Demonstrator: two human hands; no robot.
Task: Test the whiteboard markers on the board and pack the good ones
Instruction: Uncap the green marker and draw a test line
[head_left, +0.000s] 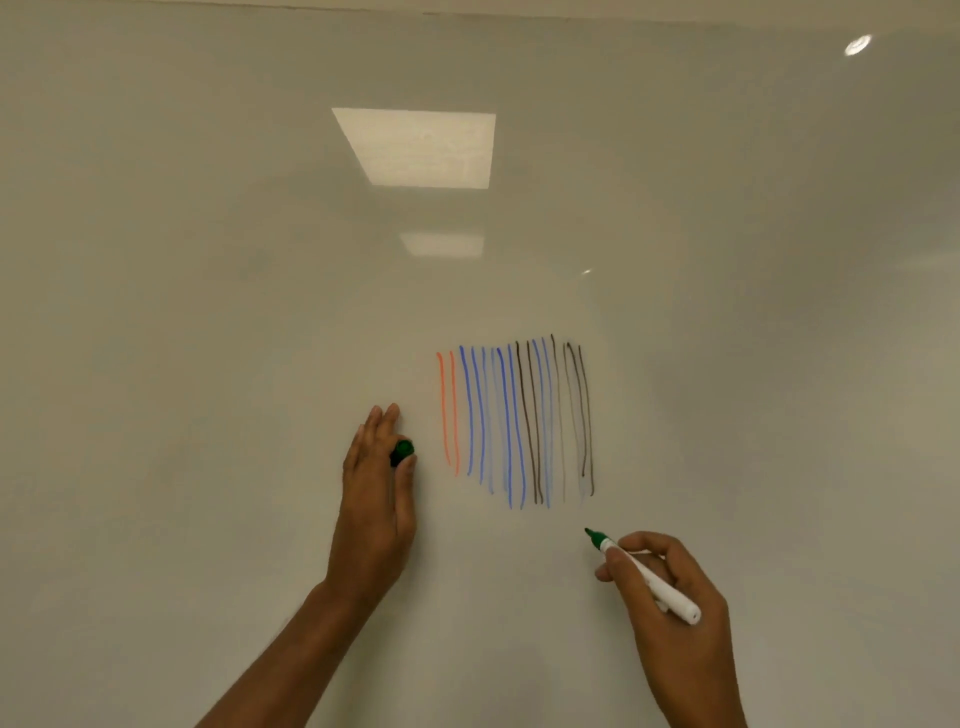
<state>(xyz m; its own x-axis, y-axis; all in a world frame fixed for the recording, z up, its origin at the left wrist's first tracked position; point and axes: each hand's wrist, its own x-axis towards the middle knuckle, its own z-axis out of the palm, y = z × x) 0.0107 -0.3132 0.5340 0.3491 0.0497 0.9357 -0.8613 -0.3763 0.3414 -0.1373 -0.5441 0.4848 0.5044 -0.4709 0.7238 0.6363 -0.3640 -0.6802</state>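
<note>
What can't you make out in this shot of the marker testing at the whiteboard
Head view:
- green cap: mostly covered by the left hand.
- green marker: barrel partly wrapped by the right hand; whether the tip touches the whiteboard is unclear.
- Packing container and other markers: out of frame.

uncapped white green-tipped marker (644, 576) points up-left below coloured test lines (514, 421) on whiteboard (208, 260).

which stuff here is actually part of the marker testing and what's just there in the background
Part of the job:
- green marker, uncapped, held in the right hand
- green cap, held in the left hand
- whiteboard
- test strokes in orange, blue and dark ink

Just there:
- ceiling light reflections on the board
</note>
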